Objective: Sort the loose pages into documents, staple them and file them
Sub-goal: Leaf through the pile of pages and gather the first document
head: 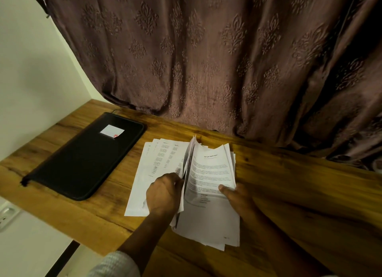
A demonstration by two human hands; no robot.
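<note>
A person sorts loose paperwork at a wooden table, where a black zip folder lies flat and closed with a small white card on its cover. Just to the right of the folder, not touching it, a spread of fanned pages lies face up, printed in columns. Further right of the folder, a thicker pile of printed sheets overlaps the spread, its top page headed with a title and blocks of text, its lower corners splayed unevenly toward the table's near edge. Between the two, a sheaf of sheets stands up on edge, blurred. The left hand, on the folder's side of that sheaf, grips it near its lower end, fingers curled in against the paper and their tips hidden behind it. The right hand, on the side of the pile away from the folder, holds the pile's edge, thumb pressed flat on the top page; its other fingers are out of sight beneath the paper. A brown patterned curtain hangs behind the table, beyond the folder and papers.
</note>
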